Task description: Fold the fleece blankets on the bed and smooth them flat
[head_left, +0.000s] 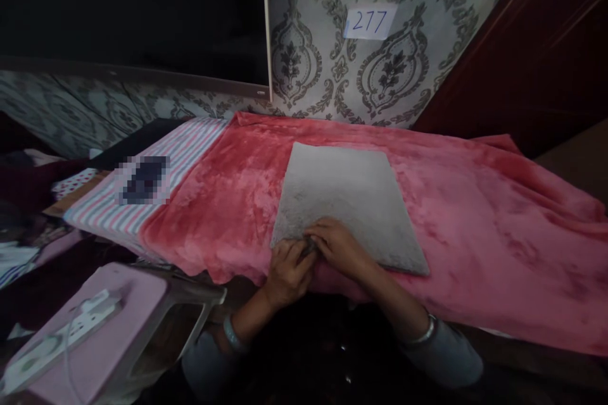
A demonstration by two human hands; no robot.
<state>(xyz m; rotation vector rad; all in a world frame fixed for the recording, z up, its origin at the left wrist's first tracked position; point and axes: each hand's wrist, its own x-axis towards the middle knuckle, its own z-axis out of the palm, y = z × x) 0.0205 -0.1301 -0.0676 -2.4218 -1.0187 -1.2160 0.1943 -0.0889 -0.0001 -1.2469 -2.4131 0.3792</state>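
Observation:
A grey, square piece of plush cloth [339, 183], like a mat or a cushion cover, lies flat on a red plush blanket [228, 202]. At its near edge, left of the middle, my two hands are close together. My left hand [289, 272] has its fingers curled around a bit of that edge. From the right, my right hand [335, 243] reaches over the cloth, its fingers bent and pinching the same edge. The fingertips meet, and whatever small detail lies between them is hidden.
Left of the blanket is a striped cloth [190, 145] with a dark, blurred-out object [145, 180] on it. A pink stool [128, 310] carrying a white power strip [61, 342] stands at the lower left. Behind is a large screen [142, 12] against the patterned wall [313, 44].

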